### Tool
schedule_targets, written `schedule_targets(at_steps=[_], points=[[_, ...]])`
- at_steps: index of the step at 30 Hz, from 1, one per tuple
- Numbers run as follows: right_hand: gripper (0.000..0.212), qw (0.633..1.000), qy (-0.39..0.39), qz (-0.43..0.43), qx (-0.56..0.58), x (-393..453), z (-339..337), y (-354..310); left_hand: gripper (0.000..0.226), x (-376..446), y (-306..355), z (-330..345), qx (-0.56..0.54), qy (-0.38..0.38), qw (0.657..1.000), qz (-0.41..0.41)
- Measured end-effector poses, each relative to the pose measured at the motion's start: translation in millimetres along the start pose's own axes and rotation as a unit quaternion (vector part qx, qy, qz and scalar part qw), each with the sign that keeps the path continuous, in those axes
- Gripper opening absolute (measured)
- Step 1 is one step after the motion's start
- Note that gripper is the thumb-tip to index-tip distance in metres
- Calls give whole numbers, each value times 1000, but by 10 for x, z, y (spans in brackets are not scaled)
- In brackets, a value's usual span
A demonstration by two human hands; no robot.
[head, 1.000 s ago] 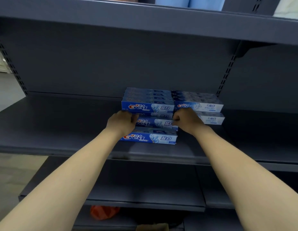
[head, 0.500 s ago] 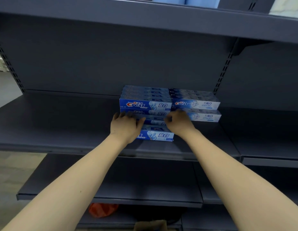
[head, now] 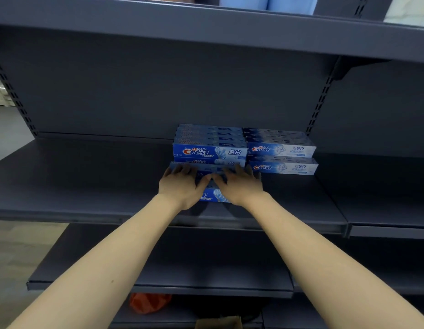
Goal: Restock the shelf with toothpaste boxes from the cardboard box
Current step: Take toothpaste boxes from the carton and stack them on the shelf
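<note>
Left hand (head: 181,186): we lay it flat, fingers spread, on the front toothpaste boxes (head: 212,195).
Right hand (head: 241,186): flat beside it, same boxes beneath.
Shelf (head: 87,186): carries them.

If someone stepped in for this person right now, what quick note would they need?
Left hand and right hand: both flat on the front toothpaste boxes, pressing, not closed around them.
Stock: dark-blue stack behind those boxes, paler stack to its right, all on the middle shelf.
Done: two stacks placed.
Left: seat the front boxes; much shelf remains bare. The cardboard box is barely visible at the bottom edge.
</note>
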State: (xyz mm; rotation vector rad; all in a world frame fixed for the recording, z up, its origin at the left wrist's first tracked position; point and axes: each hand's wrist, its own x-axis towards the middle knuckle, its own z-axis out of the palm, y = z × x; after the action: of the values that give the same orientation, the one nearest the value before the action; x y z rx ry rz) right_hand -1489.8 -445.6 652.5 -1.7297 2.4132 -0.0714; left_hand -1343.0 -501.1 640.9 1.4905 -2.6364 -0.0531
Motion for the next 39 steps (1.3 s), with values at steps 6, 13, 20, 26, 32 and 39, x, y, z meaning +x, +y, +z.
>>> schedule_targets(at_steps=[6, 13, 20, 26, 32, 39], points=[[51, 993, 111, -13, 47, -52, -35, -35, 69, 8, 31, -30, -6, -6, 1000, -6], [38, 988, 137, -57, 36, -136, 32, -48, 75, -70, 127, -53, 39, -32, 998, -40], [36, 989, 139, -35, 30, -77, 101, -4, 82, 7, 179, -61, 22, -66, 997, -46], [39, 995, 77, -47, 45, 75, 90, 57, 85, 90, 171, -53, 30, -69, 996, -47], [45, 998, 29, -63, 9, 92, 2, 80, 87, 104, 147, -34, 13, -69, 997, -43], [52, 994, 39, -97, 10, -146, -76, 188, 89, -24, -25, -130, 10, -105, 994, 38]])
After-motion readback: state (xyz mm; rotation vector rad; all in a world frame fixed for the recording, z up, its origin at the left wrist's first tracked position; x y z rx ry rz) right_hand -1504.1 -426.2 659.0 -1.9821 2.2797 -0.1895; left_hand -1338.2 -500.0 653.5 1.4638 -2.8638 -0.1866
